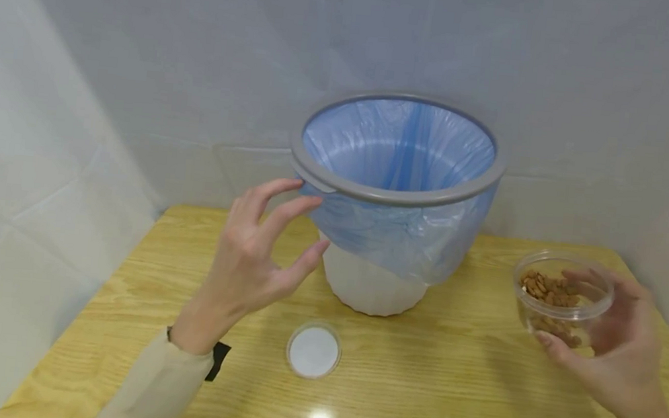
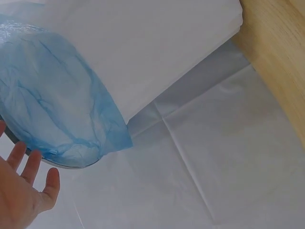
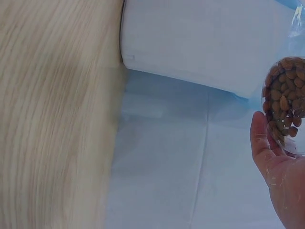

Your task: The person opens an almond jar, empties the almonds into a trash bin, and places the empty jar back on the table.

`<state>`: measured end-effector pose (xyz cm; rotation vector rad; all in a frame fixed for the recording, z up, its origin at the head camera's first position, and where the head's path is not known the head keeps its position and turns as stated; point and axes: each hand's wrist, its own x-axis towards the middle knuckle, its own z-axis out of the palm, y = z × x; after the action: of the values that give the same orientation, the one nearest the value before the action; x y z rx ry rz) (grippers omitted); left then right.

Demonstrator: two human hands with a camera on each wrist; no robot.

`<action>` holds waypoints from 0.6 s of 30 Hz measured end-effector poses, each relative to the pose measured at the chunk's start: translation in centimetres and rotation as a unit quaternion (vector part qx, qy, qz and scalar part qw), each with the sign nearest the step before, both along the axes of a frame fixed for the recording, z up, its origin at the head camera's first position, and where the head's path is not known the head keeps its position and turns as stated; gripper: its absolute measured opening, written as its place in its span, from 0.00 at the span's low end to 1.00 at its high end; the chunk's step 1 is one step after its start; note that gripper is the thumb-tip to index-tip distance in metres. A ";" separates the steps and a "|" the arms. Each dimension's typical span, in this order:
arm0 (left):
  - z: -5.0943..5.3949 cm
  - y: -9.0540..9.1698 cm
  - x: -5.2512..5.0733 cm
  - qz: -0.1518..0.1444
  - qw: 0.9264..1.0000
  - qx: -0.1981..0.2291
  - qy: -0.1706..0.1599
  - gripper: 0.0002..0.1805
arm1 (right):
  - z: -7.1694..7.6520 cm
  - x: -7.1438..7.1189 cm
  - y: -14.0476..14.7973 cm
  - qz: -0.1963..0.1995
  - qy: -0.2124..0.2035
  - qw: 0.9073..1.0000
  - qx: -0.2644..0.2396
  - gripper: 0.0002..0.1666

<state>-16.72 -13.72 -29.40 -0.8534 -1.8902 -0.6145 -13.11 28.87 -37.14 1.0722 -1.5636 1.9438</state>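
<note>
My right hand [image 1: 627,347] holds a clear round tub [image 1: 561,308] partly filled with almonds [image 1: 548,289], above the table's right side. The right wrist view shows the almonds [image 3: 286,95] through the tub, with the hand [image 3: 281,171] below it. At the left of a white bin [image 1: 372,282] with a grey rim [image 1: 395,196] and blue liner [image 1: 392,231], my left hand [image 1: 253,248] is raised, fingers spread and slightly bent, holding nothing. Its fingertips are close to the rim; contact cannot be told. The left wrist view shows this hand [image 2: 24,191] beside the liner [image 2: 57,95].
A round lid [image 1: 313,351] with a white centre lies on the wooden table [image 1: 414,388] in front of the bin. Pale sheeting [image 1: 175,55] hangs behind the table and at its sides. A black band [image 1: 218,360] is at my left wrist.
</note>
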 end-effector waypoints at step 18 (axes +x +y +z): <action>1.8 1.3 -1.0 0.001 0.999 0.023 0.047 0.20 | 0.9 -0.2 0.8 -0.016 0.012 1.000 -0.015 0.59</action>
<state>-17.74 -12.46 -27.65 -0.8367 -1.7861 -0.6033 -13.32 29.64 -36.22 1.0487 -1.5243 1.9207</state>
